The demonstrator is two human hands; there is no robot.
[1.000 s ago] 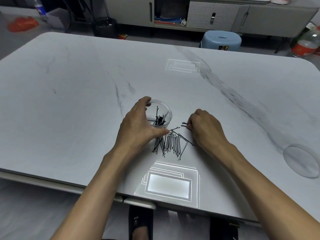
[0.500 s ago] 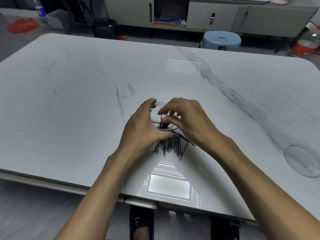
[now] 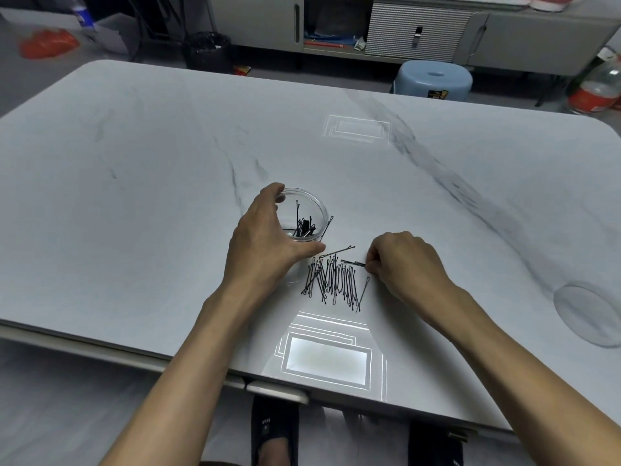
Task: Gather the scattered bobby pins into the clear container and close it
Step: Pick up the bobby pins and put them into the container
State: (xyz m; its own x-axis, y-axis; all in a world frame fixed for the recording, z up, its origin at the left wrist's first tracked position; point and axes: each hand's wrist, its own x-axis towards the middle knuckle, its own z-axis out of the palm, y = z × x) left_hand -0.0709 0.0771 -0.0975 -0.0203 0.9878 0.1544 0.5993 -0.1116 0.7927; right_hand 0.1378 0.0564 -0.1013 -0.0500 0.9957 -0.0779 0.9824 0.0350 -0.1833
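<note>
Steadying clear container [image 3: 312, 210], our left hand [image 3: 265, 243] wrapped round it against tipping | right hand [image 3: 406, 260] pinching one bobby pin [image 3: 353, 263] from pile [image 3: 336, 280]

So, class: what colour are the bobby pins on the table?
The pins are black, best seen in the head view.

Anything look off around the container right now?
One bobby pin leans at the right rim of the clear container, tip poking past the edge; it might foul the lid. Whether it sits inside or outside, I cannot tell.
</note>
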